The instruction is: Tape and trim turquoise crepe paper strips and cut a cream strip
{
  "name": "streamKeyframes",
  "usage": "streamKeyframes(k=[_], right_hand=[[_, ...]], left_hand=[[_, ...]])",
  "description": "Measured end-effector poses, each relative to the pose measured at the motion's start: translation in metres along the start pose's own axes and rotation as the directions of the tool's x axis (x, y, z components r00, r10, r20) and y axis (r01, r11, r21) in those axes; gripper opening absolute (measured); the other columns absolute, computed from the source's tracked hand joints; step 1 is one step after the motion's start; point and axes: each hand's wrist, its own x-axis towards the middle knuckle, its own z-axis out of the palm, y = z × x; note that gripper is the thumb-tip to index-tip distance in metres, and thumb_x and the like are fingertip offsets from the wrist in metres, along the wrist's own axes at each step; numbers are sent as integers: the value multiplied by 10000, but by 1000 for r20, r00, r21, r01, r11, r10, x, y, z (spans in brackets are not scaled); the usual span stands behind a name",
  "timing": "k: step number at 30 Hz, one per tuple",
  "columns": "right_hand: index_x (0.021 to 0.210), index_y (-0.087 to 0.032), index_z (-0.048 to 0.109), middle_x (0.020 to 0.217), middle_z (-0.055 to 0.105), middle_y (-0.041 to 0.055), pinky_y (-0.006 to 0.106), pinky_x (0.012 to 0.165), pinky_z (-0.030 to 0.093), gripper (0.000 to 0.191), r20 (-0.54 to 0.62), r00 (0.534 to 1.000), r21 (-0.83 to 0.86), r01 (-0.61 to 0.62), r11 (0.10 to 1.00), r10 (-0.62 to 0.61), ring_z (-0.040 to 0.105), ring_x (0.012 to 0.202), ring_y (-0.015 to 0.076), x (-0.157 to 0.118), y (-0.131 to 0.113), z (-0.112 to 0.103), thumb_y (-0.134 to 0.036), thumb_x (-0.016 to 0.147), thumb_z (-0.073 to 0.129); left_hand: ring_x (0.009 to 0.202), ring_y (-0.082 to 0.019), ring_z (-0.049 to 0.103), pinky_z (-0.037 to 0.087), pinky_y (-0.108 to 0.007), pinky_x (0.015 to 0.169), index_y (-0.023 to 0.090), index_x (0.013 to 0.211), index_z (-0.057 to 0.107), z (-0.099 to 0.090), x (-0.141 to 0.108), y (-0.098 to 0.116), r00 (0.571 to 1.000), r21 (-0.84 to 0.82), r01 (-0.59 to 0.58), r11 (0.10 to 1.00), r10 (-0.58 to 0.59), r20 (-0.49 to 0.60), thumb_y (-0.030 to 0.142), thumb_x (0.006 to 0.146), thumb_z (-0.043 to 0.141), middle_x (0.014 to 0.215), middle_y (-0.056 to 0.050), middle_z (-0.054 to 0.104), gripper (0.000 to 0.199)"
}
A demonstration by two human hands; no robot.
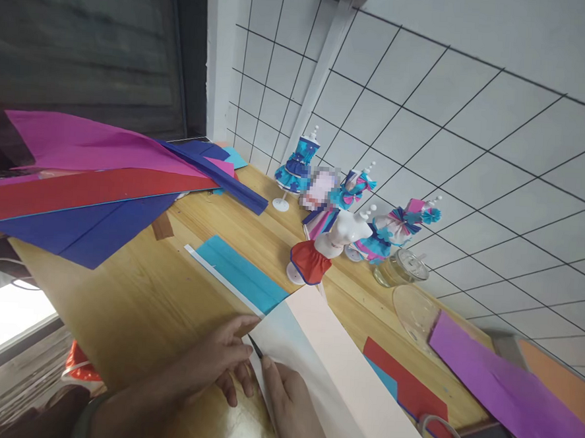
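A large pale sheet, folded or layered in off-white and light blue, lies at the front of the table. My right hand rests on its left edge, fingers closed around a slim dark pointed tool; the rest of that tool is hidden in the hand. Beside that edge, my left hand has its fingers apart and loosely bent, the thumb close to the sheet's corner and the index finger near the tool's tip. Just beyond lies a turquoise piece with a white strip along it.
Several small white dress forms in paper or cloth outfits stand by the tiled wall, including one with a red skirt. A glass jar stands right of them. Coloured sheets pile up at left; red and purple pieces lie right.
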Motion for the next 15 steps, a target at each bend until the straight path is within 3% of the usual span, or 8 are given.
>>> streamKeyframes(k=[4, 15], right_hand=[[630, -205, 408, 668, 444, -5, 247, 671, 322, 493, -16, 999, 4, 43, 999, -43, 429, 712, 161, 4, 1, 2, -625, 857, 284], [616, -204, 397, 628, 388, -16, 260, 628, 305, 514, -25, 1000, -33, -19, 999, 18, 391, 652, 148, 8, 5, 6, -643, 848, 264]], left_hand=[[518, -144, 629, 446, -165, 339, 179, 1304, 297, 2, -1, 4, 1000, -14, 5, 1000, -5, -9, 234, 747, 527, 716, -24, 639, 605], [500, -159, 608, 425, -200, 345, 198, 1396, 102, 1, -1, 3, 995, -87, 41, 995, -48, -88, 265, 716, 612, 652, 35, 570, 853]])
